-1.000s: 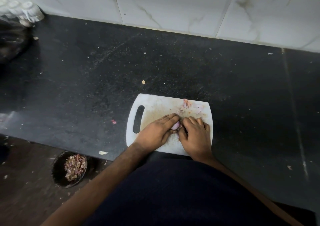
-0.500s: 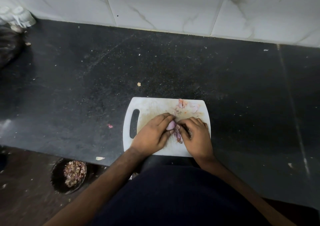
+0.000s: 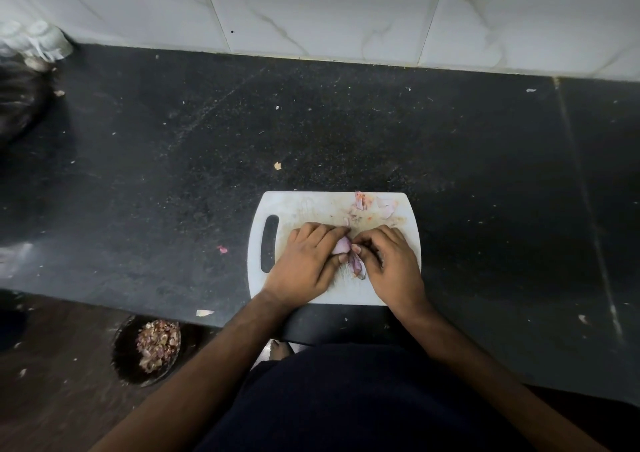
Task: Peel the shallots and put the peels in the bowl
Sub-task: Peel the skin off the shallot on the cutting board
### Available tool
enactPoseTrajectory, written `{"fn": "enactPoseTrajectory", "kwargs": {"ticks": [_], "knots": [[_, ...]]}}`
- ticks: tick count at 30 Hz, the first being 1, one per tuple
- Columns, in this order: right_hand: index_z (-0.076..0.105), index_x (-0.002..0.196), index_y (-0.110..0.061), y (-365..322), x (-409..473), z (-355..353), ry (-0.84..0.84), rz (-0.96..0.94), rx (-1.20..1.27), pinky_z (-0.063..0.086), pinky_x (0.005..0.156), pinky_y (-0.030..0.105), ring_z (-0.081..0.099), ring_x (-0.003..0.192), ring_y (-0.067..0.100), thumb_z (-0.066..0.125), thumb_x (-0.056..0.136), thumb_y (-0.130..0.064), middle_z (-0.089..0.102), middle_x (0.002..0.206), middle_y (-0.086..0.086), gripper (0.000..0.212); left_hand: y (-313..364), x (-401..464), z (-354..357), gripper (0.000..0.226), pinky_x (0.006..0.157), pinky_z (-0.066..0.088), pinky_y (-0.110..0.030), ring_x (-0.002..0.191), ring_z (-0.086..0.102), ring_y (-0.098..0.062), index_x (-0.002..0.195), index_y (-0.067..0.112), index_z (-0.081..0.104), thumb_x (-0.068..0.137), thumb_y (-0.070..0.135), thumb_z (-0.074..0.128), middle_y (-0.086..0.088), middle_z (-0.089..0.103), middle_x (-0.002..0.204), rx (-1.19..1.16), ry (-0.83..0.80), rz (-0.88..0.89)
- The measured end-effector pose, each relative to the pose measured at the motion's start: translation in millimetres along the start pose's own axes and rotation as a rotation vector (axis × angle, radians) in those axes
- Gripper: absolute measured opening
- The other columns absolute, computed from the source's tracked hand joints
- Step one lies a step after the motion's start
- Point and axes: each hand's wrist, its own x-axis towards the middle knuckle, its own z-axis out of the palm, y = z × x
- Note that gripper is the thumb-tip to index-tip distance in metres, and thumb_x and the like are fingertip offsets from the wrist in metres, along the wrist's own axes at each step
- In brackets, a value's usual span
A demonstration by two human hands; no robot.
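Observation:
On the white cutting board, my left hand grips a pale purple shallot between thumb and fingers. My right hand pinches a strip of peel that hangs down from the shallot. Loose pink peels lie at the board's far right corner. The dark bowl with a heap of peels stands on the floor below the counter's front edge, to the lower left.
The black counter runs to a white tiled wall. Small peel scraps lie left of the board. A dark bag and white bottles sit at the far left. My bare foot shows below the counter edge.
My right hand has pulled a strip of peel away from the shallot, which now hangs below it. The view has shifted slightly; the board and bowl stay put.

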Motion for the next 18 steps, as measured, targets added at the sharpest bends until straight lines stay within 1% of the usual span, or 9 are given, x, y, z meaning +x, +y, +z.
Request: {"fn": "enactPoseTrajectory", "kwargs": {"ticks": [2, 4, 7, 10, 12, 15, 18], "knots": [[0.067, 0.097, -0.018, 2.3, 1.2, -0.1, -0.015, 0.005, 0.005, 0.051, 0.077, 0.038, 0.056, 0.091, 0.014, 0.067, 0.095, -0.019, 0.065, 0.094, -0.008, 0.002, 0.6, -0.9, -1.9, 0.040, 0.093, 0.038, -0.037, 0.113, 0.051, -0.020, 0.135, 0.015, 0.058, 0.103, 0.038, 0.050, 0.002, 0.066, 0.122, -0.020, 0.010, 0.000], [0.066, 0.097, -0.017, 4.9, 2.7, 1.1, -0.046, -0.002, -0.032, 0.050, 0.078, 0.038, 0.054, 0.092, 0.013, 0.065, 0.096, -0.021, 0.064, 0.095, -0.007, 0.004, 0.9, -1.0, -1.4, 0.035, 0.094, 0.037, -0.036, 0.115, 0.050, -0.020, 0.130, 0.017, 0.060, 0.103, 0.037, 0.050, 0.004, 0.067, 0.123, -0.006, 0.021, 0.010], [0.064, 0.100, -0.017, 5.8, 3.8, 3.6, -0.079, -0.011, -0.125, 0.049, 0.081, 0.039, 0.054, 0.093, 0.017, 0.062, 0.098, -0.021, 0.064, 0.098, -0.004, 0.005, 0.7, -0.8, 1.4, 0.034, 0.094, 0.039, -0.036, 0.117, 0.052, -0.021, 0.128, 0.016, 0.062, 0.102, 0.037, 0.055, 0.002, 0.066, 0.126, 0.010, 0.031, 0.015], [0.063, 0.101, -0.015, 3.3, 3.6, 5.1, -0.081, -0.025, -0.194, 0.049, 0.082, 0.041, 0.055, 0.094, 0.022, 0.060, 0.097, -0.016, 0.064, 0.099, -0.001, 0.005, 0.9, -1.7, 3.1, 0.034, 0.090, 0.043, -0.036, 0.110, 0.056, -0.021, 0.120, 0.013, 0.060, 0.099, 0.040, 0.059, -0.001, 0.067, 0.118, 0.033, 0.042, 0.044], [0.062, 0.100, -0.015, 1.1, 4.0, 4.0, -0.091, -0.038, -0.213, 0.048, 0.081, 0.040, 0.053, 0.094, 0.023, 0.053, 0.098, -0.021, 0.063, 0.099, 0.000, 0.011, 1.0, -3.1, 3.3, 0.031, 0.087, 0.043, -0.036, 0.107, 0.056, -0.021, 0.116, 0.013, 0.059, 0.098, 0.038, 0.059, -0.003, 0.068, 0.115, 0.055, 0.057, 0.077], [0.061, 0.098, -0.016, -1.0, 5.1, 1.5, -0.132, -0.050, -0.220, 0.046, 0.081, 0.039, 0.051, 0.093, 0.022, 0.040, 0.098, -0.031, 0.062, 0.098, -0.002, 0.026, -0.4, -4.2, 4.4, 0.033, 0.091, 0.043, -0.037, 0.116, 0.058, -0.022, 0.125, 0.012, 0.061, 0.098, 0.030, 0.059, -0.002, 0.070, 0.125, 0.060, 0.045, 0.064], [0.060, 0.098, -0.017, -0.8, 6.4, 1.4, -0.138, -0.052, -0.197, 0.046, 0.082, 0.040, 0.052, 0.093, 0.021, 0.039, 0.098, -0.029, 0.061, 0.098, -0.003, 0.024, -3.6, -0.1, 4.2, 0.039, 0.096, 0.040, -0.040, 0.128, 0.057, -0.021, 0.135, 0.016, 0.061, 0.104, 0.036, 0.048, 0.003, 0.068, 0.135, 0.060, 0.015, 0.001]]}}
